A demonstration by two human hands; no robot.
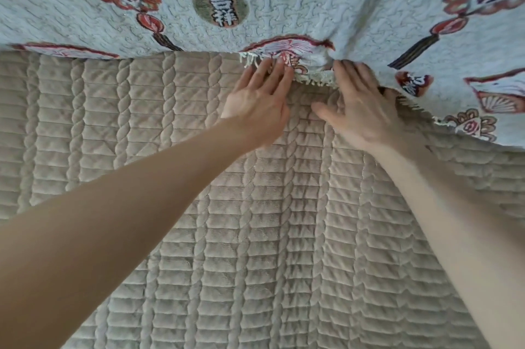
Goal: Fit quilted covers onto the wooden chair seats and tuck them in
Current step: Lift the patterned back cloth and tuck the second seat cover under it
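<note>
Head view, the only one. Item: quilted cover (255, 249), beige, plush, stitched in narrow bars with rope-like columns between. It lies spread flat over the whole near and middle field, and no wood of the seat beneath shows. Its far edge runs under a patterned cloth (284, 13), pale blue with red and dark motifs, which hangs across the far side and ends in a short pale fringe (315, 80); whether this cloth dresses the chair back cannot be told. Left hand (257, 104): fingers straight and close together, tips pressed at the seam where the fringe meets the cover, holding nothing. Right hand (362, 112): just beside the left, flat on the cover, thumb spread out to the left, fingers stretched forward with their tips hidden under the lifted edge of the patterned cloth; no pinch is visible. Step judged: pushing the cover's far margin into the gap at the back of the seat. Handling, judged: the cover is soft, limp and fairly light, but padded enough to bunch into a ridge instead of sliding in; its plush face likely gives the palms good friction. Best purchase is at the far hem, with flat fingers driving it down a little at a time along the seam while the other palm pins the cover so it does not creep. The fringe may snag or be tucked in by mistake.
</note>
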